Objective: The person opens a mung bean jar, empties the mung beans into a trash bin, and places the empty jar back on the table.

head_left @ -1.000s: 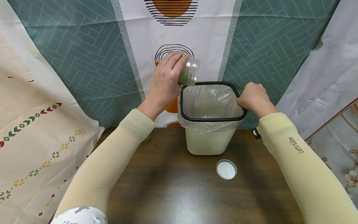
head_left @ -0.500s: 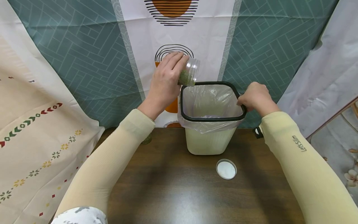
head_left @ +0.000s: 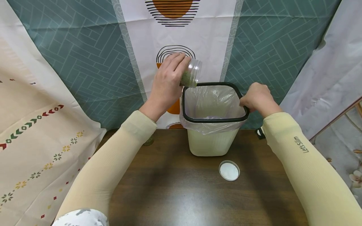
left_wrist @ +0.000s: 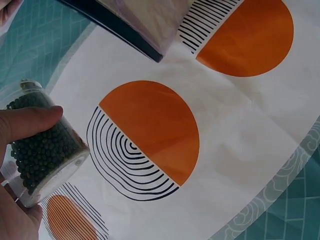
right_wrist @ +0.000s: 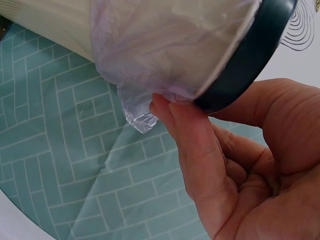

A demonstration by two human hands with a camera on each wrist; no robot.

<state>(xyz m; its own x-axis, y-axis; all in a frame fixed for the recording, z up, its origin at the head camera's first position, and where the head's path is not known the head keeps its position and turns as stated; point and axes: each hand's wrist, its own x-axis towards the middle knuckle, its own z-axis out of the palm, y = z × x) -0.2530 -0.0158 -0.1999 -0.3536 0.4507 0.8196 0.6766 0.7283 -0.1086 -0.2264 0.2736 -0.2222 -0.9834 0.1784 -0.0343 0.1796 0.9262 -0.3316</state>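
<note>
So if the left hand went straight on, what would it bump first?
Probably the cloth behind the bin: the left hand, holding the jar, points up toward it. How far off it is, I can't tell.

So the clear jar (head_left: 194, 71) is tipped way over, held up at the bin's far left corner, mouth facing right, dark green beans (left_wrist: 45, 160) inside. The bin (head_left: 212, 142) is pale cream-green and upright, with a black rim (head_left: 217, 120) and a see-through liner (head_left: 213, 100) folded over its outside.
</note>
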